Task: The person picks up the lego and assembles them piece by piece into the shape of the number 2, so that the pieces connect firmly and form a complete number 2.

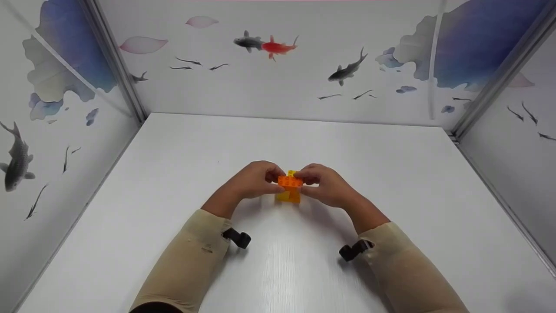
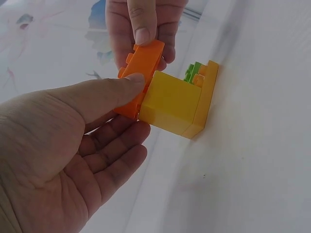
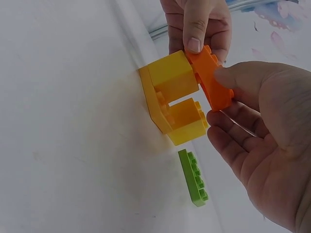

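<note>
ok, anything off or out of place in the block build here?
Nothing damaged or spilled. One stray: a green flat brick lies loose on the table beside the yellow block stack, unattached. Both the left hand and right hand pinch the orange brick on top of the stack.

orange brick (image 1: pixel 289 181), yellow blocks (image 3: pixel 177 99), green plate (image 3: pixel 193 177)

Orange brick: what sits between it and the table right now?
The yellow brick stack: the orange brick, pinched by both hands, rests on top of it, and the stack stands on the table. Clearest in the right wrist view.
</note>
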The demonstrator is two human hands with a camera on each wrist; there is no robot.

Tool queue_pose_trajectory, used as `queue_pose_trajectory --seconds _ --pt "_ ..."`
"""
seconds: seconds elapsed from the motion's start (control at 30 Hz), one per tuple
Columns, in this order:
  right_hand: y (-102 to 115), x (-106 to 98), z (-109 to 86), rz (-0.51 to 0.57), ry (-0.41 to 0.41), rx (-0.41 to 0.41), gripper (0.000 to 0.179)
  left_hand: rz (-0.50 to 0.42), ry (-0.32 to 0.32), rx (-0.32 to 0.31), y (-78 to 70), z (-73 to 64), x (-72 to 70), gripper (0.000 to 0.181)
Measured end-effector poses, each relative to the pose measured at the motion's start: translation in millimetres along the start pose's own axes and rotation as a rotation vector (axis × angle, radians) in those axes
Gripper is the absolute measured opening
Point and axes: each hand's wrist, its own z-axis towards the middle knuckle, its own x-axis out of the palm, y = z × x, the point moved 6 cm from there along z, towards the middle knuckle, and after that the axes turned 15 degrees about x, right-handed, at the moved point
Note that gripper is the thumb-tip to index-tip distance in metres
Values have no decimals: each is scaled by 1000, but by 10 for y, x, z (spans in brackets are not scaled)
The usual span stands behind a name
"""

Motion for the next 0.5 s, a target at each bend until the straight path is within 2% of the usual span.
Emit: queue_pose_trajectory --seconds 0.5 --pt "-13 15 11 -11 -17 8 32 3 -15 -17 42 14 6 34"
